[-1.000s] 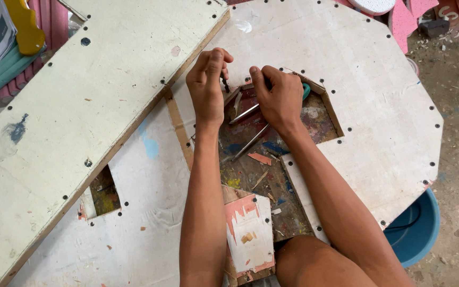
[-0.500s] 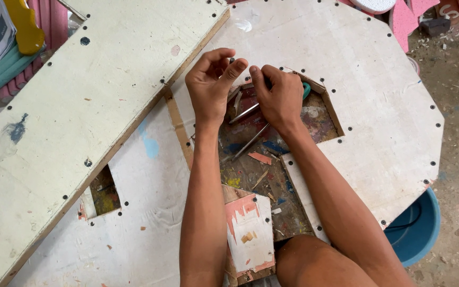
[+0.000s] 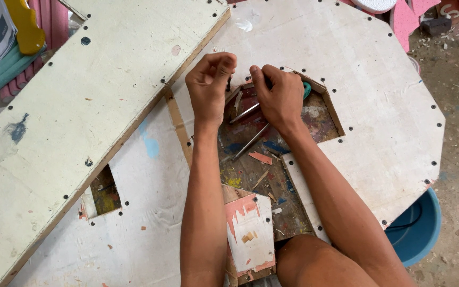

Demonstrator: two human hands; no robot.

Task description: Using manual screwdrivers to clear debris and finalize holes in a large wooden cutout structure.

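My left hand (image 3: 210, 82) hovers over the far edge of a cutout (image 3: 261, 175) in a white board (image 3: 378, 106). Its thumb and forefinger are pinched together, and a small dark bit shows just below the fingertips; I cannot tell if they hold it. Right beside it, my right hand (image 3: 281, 98) is closed on a pair of metal pliers (image 3: 246, 127). The two thin handles slant down-left over the paint-stained surface inside the cutout. A teal part (image 3: 307, 89) of the tool peeks out behind my right hand. The two hands almost touch at the fingertips.
A long pale plank (image 3: 81, 106) studded with screws lies diagonally at the left, over a smaller cutout (image 3: 102, 191). A paint-flaked white piece (image 3: 248, 234) lies near my knee. A blue bucket (image 3: 418, 228) stands on the dirt floor at the right. Teal and yellow things (image 3: 17, 37) sit top left.
My left hand has risen from the cutout's edge, its fingers going from curled down to pinched together. The right hand has hardly moved.
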